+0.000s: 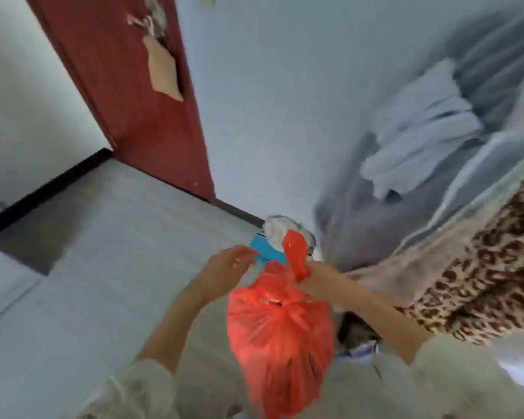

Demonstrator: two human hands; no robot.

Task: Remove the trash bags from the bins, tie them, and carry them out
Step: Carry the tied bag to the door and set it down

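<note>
I hold the red trash bag (280, 337) up in the air, in front of my body, so it hangs free and its weight pulls the plastic tight below the neck. My right hand (316, 281) grips one red handle loop (295, 254) at the bag's neck; the loop stands up above my fist. I judge this grip keeps the neck gathered while the knot is made. My left hand (224, 272) is apart from the bag, just beside it, with the fingers relaxed and spread, holding nothing. I think it reaches for the other handle, but the picture is blurred and I cannot be sure.

Beyond the hands, on the floor (118, 237) at the foot of the wall, there is a bin (277, 234) with white things and something blue (265, 252) in it. The floor is pale grey. A dark red door (127, 95) stands at the corner where the walls meet, and a leopard-pattern cloth (478, 267) lies on the right, with grey and white bedding (421, 137) behind it.
</note>
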